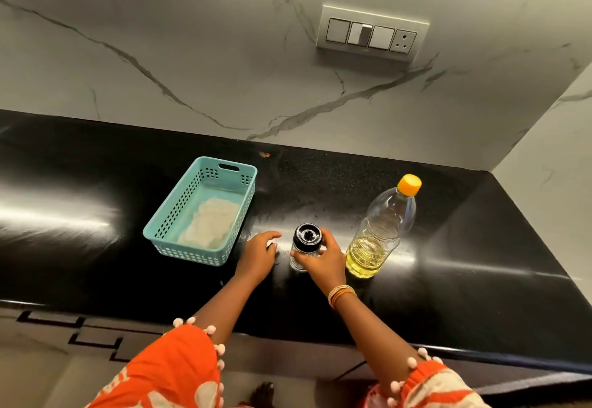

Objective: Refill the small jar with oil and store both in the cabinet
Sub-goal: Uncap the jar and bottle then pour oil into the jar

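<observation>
- While your right hand (322,260) grips the small jar (304,249), clear glass, black lid on, it stands upright.
- Your left hand (258,255) rests loose just beside it.
- Oil bottle (381,234), orange cap, low yellow oil, just beyond your right hand.

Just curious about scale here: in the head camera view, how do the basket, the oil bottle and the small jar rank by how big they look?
1. Basket, largest.
2. Oil bottle.
3. Small jar, held by the right hand, clearly smallest.
</observation>
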The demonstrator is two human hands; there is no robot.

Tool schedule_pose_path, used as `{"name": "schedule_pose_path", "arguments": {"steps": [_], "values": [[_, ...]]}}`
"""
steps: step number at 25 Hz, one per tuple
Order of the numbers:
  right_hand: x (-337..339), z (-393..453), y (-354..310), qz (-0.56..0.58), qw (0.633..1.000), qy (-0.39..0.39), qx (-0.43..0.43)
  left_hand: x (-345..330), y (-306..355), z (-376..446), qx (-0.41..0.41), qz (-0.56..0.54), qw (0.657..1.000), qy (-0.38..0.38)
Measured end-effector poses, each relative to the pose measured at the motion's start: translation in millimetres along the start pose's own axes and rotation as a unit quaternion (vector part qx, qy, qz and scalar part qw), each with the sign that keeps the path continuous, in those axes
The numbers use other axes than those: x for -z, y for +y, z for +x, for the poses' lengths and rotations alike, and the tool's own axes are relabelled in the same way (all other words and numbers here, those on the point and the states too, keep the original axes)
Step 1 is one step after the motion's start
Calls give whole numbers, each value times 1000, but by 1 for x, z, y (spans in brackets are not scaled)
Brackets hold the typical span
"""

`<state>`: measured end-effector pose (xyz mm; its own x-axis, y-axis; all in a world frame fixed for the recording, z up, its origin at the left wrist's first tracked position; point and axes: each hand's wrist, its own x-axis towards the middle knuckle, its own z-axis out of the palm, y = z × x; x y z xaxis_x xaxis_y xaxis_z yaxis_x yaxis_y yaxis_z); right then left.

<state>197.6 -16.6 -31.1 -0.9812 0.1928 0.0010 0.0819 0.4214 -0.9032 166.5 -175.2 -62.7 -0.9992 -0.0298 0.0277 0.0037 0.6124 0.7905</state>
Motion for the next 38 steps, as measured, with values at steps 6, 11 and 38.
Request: {"name": "schedule_pose_path", "arguments": {"steps": [6, 11, 38], "values": [[25, 0, -7, -104, 988, -102, -52, 6, 39, -8, -11, -53, 998, 26], [77, 2, -42, -193, 969, -150, -41, 11, 110, 2, -80, -104, 991, 30], [207, 46, -125, -313, 931, 42, 185, -57, 219, 12, -59, -286, 949, -122]]}}
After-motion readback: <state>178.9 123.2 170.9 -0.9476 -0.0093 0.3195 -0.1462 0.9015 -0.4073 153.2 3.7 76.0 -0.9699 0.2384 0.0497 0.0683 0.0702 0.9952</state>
